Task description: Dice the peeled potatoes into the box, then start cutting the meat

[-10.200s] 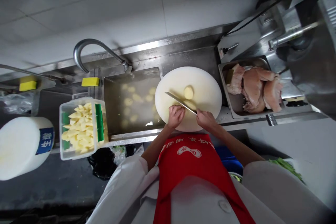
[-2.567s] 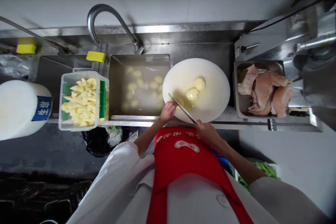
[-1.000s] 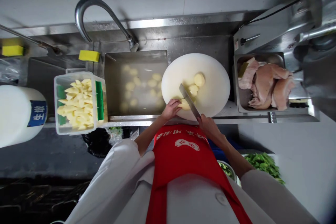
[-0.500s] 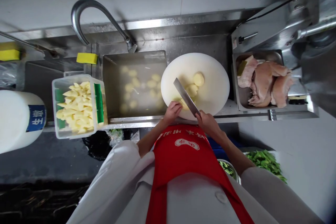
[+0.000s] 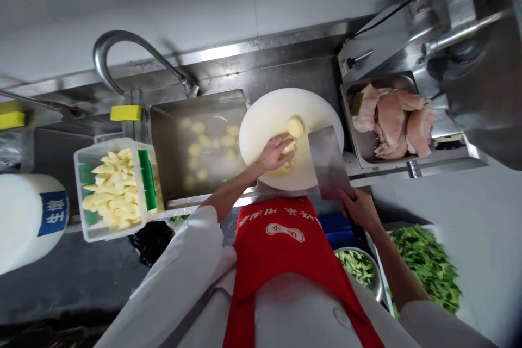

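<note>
My left hand [image 5: 272, 154] lies over pale cut potato pieces [image 5: 289, 159] on the round white cutting board [image 5: 265, 114], fingers stretched out and apart. The palm hides some of the pieces. Just beyond the fingertips rests a peeled potato [image 5: 296, 127]. My right hand [image 5: 361, 209] is wrapped round the handle of a cleaver [image 5: 329, 162]. Its broad blade shows flat to me at the board's right edge, away from the potatoes.
Left of the board, several peeled potatoes lie in a water-filled sink [image 5: 155, 136] under a curved faucet [image 5: 108, 38]. A clear tub [image 5: 79, 196] holds cut potato chunks. Raw meat [image 5: 391, 119] fills a metal tray [image 5: 369, 160] at right. Leafy greens [image 5: 428, 266] sit below.
The cleaver has moved right, off the potato pieces, and its blade has turned flat to view. My left hand has shifted up and right, spreading over the pieces. The camera view has tilted.
</note>
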The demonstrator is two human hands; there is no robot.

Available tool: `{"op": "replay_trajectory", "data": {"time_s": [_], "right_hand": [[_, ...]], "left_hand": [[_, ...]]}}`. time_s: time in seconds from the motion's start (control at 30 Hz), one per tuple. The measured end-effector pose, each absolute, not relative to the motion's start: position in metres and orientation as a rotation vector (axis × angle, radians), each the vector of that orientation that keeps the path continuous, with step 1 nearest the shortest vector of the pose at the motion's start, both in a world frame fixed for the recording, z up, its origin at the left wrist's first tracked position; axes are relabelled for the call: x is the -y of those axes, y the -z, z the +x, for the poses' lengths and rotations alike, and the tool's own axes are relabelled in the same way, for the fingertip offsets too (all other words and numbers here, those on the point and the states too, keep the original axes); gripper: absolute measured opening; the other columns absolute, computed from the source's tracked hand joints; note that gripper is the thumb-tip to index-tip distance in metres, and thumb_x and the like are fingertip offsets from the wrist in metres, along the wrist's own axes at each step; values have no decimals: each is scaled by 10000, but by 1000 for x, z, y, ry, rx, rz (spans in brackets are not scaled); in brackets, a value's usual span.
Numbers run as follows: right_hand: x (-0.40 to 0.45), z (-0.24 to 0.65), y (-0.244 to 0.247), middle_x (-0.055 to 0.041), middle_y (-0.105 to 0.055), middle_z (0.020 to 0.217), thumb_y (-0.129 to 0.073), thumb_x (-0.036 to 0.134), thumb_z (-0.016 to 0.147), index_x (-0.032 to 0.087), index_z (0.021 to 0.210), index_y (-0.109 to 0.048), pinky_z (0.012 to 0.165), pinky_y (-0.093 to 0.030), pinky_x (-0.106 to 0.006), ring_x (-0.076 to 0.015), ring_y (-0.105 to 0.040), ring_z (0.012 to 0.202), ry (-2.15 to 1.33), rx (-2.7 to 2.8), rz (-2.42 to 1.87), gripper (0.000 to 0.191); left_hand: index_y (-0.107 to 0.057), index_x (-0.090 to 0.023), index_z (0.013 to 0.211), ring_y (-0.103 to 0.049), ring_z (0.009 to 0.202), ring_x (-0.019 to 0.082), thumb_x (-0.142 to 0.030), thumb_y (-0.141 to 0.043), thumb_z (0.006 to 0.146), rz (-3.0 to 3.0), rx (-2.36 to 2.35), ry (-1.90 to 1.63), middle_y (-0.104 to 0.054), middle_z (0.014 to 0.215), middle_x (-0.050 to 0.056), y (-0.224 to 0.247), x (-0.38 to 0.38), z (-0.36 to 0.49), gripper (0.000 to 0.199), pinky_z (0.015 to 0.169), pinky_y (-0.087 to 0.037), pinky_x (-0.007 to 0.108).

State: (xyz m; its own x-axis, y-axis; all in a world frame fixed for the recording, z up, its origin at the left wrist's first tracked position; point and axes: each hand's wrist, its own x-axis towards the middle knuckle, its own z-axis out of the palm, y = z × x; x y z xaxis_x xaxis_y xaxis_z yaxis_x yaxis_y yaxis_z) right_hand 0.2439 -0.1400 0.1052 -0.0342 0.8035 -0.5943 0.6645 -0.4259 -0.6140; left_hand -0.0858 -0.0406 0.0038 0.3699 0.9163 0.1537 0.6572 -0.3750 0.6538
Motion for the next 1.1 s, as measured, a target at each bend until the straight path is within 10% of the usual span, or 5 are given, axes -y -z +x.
{"op": "replay_trajectory", "data": {"time_s": [0.33,0.77,1.1], "right_hand": [[198,204,-7,16,-536,479,-662,768,703,218,641,-473,385,-397,-254,-128,-488,375,-1643,933,-1940,585],[192,61,-27,39,-511,474,-474,561,890,232,713,-478,468,-411,-230,-126,-490,441,-1679,1337,-1901,374],[154,-136,-102,40,-547,498,-456,351,940,198,782,-566,494,-336,-184,-98,-489,456,-1847,2297,-1093,246]], "left_hand": [[-489,-227,1485,-179,1517,413,-790,-651,736,2341,-1085,-399,-266,1617,155,12,61,-85,950,1248,-149,598],[-573,-279,1384,-226,1513,363,-504,-658,883,2003,-1422,-953,-183,1635,72,12,92,-92,556,1237,-307,568],[-537,-236,1403,-320,1484,333,-475,-604,926,1517,-2396,-1392,-271,1601,130,-78,188,-312,538,1226,-316,490]]}}
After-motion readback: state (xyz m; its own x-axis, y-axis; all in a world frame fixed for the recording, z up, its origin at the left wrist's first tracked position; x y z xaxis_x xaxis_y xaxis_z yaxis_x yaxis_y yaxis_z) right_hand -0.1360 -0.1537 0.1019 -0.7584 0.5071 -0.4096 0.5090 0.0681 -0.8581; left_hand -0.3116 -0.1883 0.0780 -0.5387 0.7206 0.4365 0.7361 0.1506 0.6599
